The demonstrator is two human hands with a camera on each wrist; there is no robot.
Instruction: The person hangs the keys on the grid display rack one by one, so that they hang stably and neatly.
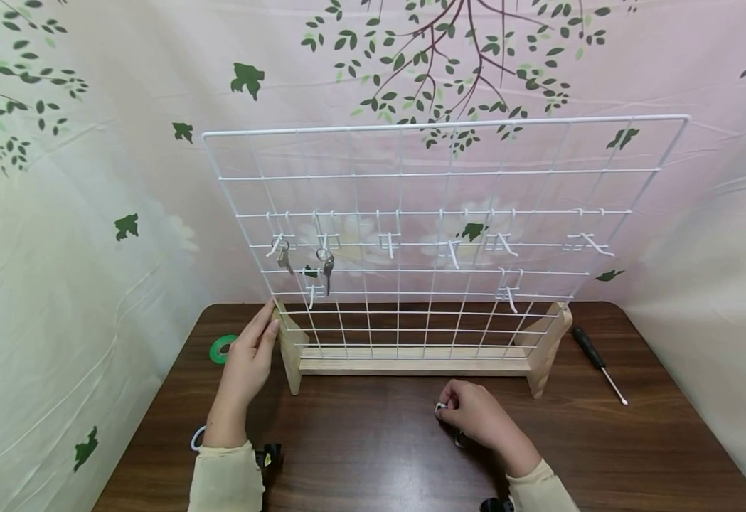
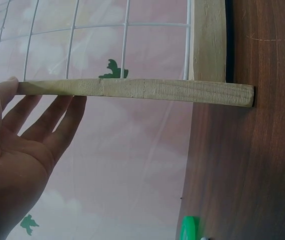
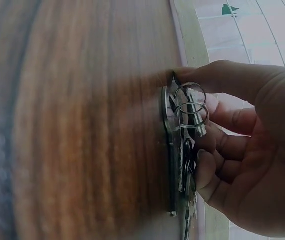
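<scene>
While a green tape roll (image 1: 222,348) lies left of the wire rack (image 1: 411,235) on the worktop (image 1: 373,441), the left hand (image 1: 249,359) rests flat, fingers straight, against the rack's left wooden foot (image 2: 132,90), a contact only the left wrist view makes plain. In front of the rack, the right hand (image 1: 478,414) pinches a bunch of keys (image 3: 182,150) against the worktop; their rings show only in the right wrist view. A screwdriver (image 1: 598,363) lies right of the rack.

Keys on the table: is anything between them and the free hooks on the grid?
Nothing visible. The right hand pinches the keys on the table before the grid; free hooks face it unobstructed.
</scene>
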